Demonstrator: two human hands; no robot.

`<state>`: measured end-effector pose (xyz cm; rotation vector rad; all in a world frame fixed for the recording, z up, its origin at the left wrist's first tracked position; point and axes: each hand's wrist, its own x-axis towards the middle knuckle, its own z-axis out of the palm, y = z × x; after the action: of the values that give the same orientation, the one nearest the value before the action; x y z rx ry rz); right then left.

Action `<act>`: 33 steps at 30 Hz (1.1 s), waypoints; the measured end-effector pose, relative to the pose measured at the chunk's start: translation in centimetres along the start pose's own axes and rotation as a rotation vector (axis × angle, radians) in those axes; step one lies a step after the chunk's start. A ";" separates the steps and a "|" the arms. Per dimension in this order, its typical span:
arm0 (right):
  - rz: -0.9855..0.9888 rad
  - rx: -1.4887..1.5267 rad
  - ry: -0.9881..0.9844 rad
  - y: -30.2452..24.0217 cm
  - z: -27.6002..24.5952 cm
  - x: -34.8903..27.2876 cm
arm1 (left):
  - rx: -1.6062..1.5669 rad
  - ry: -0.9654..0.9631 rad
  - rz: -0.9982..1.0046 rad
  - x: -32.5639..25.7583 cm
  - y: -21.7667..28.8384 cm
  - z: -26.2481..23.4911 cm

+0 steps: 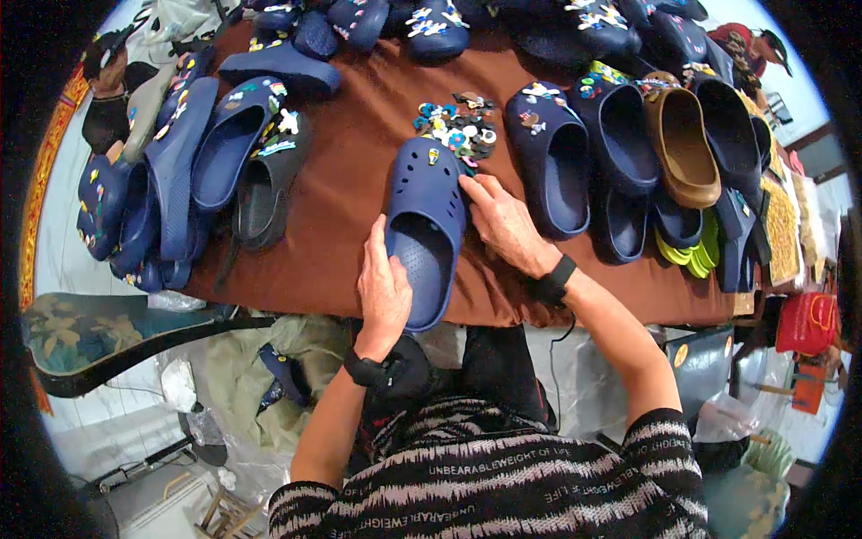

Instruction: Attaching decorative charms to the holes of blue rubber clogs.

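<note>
blue clog (heel hidden) under both hands.

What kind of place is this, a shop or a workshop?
Probably a market stall or small workshop: many blue clogs crowd a brown-covered table, with a pile of small shoe charms beside them.

The blue clog looks like matt, smooth foam plastic with punched holes. Under it, the desk wears matt brown cloth.
</note>
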<state>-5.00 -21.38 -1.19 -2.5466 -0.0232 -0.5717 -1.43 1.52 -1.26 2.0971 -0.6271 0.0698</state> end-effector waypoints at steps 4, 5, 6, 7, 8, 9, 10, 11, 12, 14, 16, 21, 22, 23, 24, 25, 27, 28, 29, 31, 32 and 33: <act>0.141 0.172 -0.036 2.1 0.1 0.3 | -0.049 0.032 0.030 -0.5 -0.1 -0.4; 0.141 0.172 -0.032 2.8 0.1 0.5 | -0.063 0.038 0.018 -0.9 0.1 -0.5; 0.103 0.109 -0.070 3.2 0.2 0.9 | -0.073 0.030 -0.029 -1.4 0.4 -0.8; 0.064 0.047 -0.108 3.6 0.3 1.3 | -0.071 0.029 -0.027 -1.8 0.6 -1.1; 0.048 0.027 -0.113 4.0 0.6 1.9 | -0.062 0.015 -0.039 -2.2 0.7 -1.3; 0.043 0.029 -0.114 4.0 0.9 2.5 | -0.053 0.007 -0.054 -2.6 0.9 -1.6; 0.044 0.031 -0.053 4.1 1.2 3.0 | -0.060 0.011 -0.046 -2.9 1.1 -1.8; 0.045 0.033 0.007 4.2 1.4 3.5 | -0.059 0.016 -0.047 -3.1 1.3 -1.9; 0.092 0.043 0.007 3.7 1.1 4.3 | -0.056 -0.002 -0.055 -3.3 1.5 -2.1; 0.110 0.012 -0.033 4.7 1.5 5.9 | -0.068 -0.013 -0.058 -3.4 1.6 -2.0; 0.183 -0.022 -0.089 4.7 1.2 7.3 | -0.100 -0.007 -0.074 -3.1 1.6 -1.7; 0.154 -0.050 0.021 4.4 1.4 10.1 | -0.136 0.008 -0.090 -2.1 1.2 -0.9; 0.151 -0.087 -0.013 4.5 1.6 10.6 | -0.121 0.003 -0.087 -2.0 1.1 -0.8; 0.149 -0.122 -0.048 4.5 1.8 11.1 | -0.104 -0.001 -0.084 -2.0 0.9 -0.7; 0.110 -0.171 -0.072 4.8 2.0 11.5 | -0.104 0.005 -0.089 -2.0 0.8 -0.6; 0.103 -0.169 -0.076 5.0 2.3 11.6 | -0.110 -0.003 -0.086 -2.0 0.7 -0.5; 0.105 -0.288 -0.114 4.9 2.6 11.9 | -0.112 0.000 -0.093 -2.0 0.6 -0.4; 0.085 -0.344 -0.159 4.6 2.6 12.3 | -0.111 0.011 -0.077 -1.9 0.5 -0.3; 0.073 -0.339 -0.166 4.3 2.6 12.6 | -0.109 0.023 -0.061 -2.0 0.5 -0.3; 0.117 -0.398 -0.249 3.9 2.5 13.0 | -0.110 0.007 -0.090 -2.1 0.2 -0.4; 0.076 -0.383 -0.230 4.6 3.0 13.1 | -0.117 0.007 -0.090 -2.1 0.1 -0.3; 0.068 -0.382 -0.233 4.8 2.9 13.5 | -0.124 0.007 -0.090 -2.1 0.1 -0.3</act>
<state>9.06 -25.31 -0.37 -2.9596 0.0986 -0.2689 -3.27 2.56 -1.63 2.0013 -0.5196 -0.0126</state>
